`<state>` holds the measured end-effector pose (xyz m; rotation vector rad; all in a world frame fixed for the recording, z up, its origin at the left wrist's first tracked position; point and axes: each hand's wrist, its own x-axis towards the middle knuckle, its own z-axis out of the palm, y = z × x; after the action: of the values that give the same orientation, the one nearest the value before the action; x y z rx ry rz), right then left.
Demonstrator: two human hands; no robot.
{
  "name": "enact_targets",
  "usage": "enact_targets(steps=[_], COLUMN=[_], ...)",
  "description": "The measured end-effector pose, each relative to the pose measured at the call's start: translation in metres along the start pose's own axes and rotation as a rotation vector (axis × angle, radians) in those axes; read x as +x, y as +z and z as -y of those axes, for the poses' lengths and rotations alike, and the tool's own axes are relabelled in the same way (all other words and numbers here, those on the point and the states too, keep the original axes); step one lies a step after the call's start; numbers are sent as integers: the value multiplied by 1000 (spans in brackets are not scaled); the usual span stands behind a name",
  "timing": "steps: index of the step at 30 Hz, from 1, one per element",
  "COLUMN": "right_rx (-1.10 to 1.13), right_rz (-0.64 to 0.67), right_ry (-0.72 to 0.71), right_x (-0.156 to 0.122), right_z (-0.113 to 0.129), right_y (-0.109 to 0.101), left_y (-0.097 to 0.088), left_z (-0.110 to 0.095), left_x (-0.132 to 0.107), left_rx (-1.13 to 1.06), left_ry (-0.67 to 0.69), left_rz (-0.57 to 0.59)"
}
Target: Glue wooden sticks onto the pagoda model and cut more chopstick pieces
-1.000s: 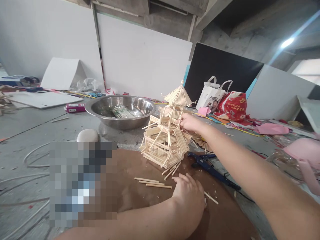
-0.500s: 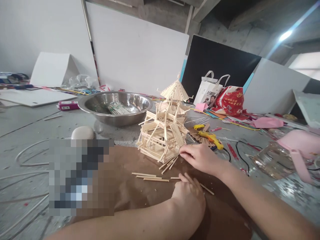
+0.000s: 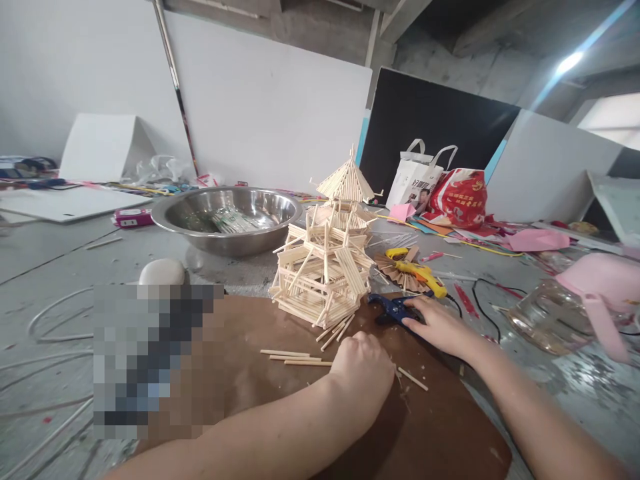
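Note:
A tiered pagoda model (image 3: 325,267) of thin wooden sticks stands upright at the centre. My right hand (image 3: 440,327) is beside its right base, with thumb and fingers on dark blue pliers (image 3: 394,309). My left hand (image 3: 364,370) is closed low over the brown sheet (image 3: 245,327), in front of the model. Its fingers curl under and away from the camera, so what they hold is hidden. Loose wooden sticks (image 3: 295,357) lie left of that hand, more sit against the model's base, and a single stick (image 3: 413,379) lies to its right.
Behind on the left is a steel basin (image 3: 227,243) with packets inside. A yellow glue gun (image 3: 423,277) lies right of the model, its cord trailing. Farther right stands a clear jug (image 3: 550,317) with a pink lid. White cables (image 3: 60,350) cross the left floor.
My right hand has left the model's base, moved right, and taken hold of the dark blue pliers. My left hand's fingers have curled closed, and the hand has shifted slightly left.

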<state>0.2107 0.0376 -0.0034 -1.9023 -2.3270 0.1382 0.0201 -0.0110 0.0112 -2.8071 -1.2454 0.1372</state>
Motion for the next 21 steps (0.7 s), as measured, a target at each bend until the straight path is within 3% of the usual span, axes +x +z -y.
enact_targets(steps=[4, 13, 21], right_rx=[-33, 3, -13], right_rz=[32, 115, 63], right_ry=[20, 44, 54], right_x=[0, -5, -7], right_z=[2, -7, -3], right_y=[6, -5, -7], left_y=[-4, -4, -1], left_z=[2, 3, -1], left_x=[0, -1, -2], left_rx=[-43, -105, -101], left_ry=[-36, -57, -55], left_rz=[-3, -32, -68])
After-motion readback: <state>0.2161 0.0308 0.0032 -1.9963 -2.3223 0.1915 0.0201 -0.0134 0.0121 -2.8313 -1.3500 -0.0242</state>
